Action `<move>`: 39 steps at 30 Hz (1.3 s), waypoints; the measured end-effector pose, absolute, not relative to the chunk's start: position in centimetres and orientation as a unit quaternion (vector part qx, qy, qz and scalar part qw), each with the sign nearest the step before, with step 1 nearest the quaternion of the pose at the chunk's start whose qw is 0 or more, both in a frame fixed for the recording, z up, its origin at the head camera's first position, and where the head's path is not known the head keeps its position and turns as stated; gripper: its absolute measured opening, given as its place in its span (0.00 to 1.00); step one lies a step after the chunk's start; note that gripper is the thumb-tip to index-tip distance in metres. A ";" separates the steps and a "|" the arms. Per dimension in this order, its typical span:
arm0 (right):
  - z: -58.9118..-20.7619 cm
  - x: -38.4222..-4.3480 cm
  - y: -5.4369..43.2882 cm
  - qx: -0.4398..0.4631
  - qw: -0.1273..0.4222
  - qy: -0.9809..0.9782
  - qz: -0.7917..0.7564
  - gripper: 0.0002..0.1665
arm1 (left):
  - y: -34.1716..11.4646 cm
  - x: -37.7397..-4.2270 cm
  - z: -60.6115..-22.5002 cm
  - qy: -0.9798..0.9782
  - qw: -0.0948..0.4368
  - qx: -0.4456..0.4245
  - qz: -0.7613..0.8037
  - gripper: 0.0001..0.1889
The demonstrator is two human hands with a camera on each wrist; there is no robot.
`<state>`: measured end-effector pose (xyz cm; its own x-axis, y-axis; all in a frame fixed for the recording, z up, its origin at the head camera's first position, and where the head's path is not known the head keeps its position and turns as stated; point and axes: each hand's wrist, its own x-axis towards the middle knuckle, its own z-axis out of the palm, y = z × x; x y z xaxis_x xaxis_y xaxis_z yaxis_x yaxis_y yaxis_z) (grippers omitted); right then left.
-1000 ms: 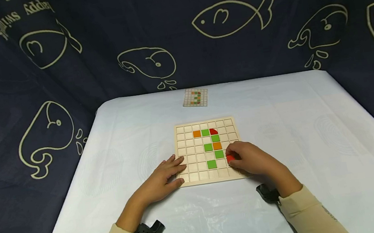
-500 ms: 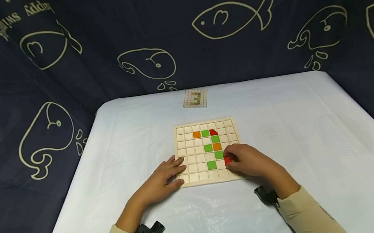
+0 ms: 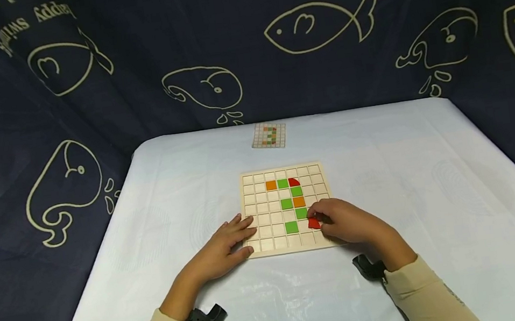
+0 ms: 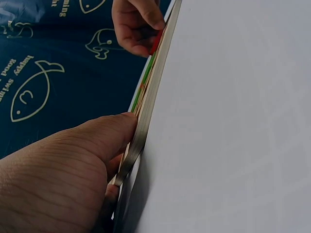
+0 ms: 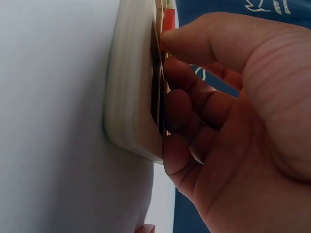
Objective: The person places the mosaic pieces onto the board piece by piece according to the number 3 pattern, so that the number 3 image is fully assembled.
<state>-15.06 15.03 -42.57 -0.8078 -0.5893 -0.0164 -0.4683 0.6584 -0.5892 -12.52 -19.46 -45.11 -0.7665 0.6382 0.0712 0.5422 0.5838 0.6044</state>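
Note:
A wooden grid board [image 3: 292, 250] lies on the white table, with several green and orange square tiles and a red quarter-circle tile [image 3: 294, 182] set in its cells. My left hand [image 3: 223, 245] rests on the board's left edge, fingers spread and fairly straight. Over the lower right cells, my right hand [image 3: 347, 219] pinches a second red tile [image 3: 313, 223], which has a curved side and is partly covered by the fingers. In the left wrist view this red tile [image 4: 156, 42] stands tilted above the board. The right wrist view shows the other fingers [image 5: 179, 108] loosely curled beside the board.
A small pattern card [image 3: 269, 135] with a printed grid of coloured cells lies near the table's far edge. Behind the table hangs a dark blue cloth [image 3: 229, 23] with fish and whale drawings. A small red item [image 5: 146, 228] shows low in the right wrist view.
My right hand has moved slightly left and nearer with the red tile, and more of the tile shows between the fingers. The left hand and the board stay in place.

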 end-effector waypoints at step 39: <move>-42.8 -15.1 12.9 -0.309 0.049 0.914 -0.258 0.10 | -19.6 -12.8 -45.2 0.887 0.078 0.334 0.310 0.27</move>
<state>-15.14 12.88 -42.83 -0.8045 -0.5898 0.0704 -0.5395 0.6760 -0.5020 -12.75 -19.57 -45.15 -0.7647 0.6408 0.0684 0.5442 0.5852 0.6012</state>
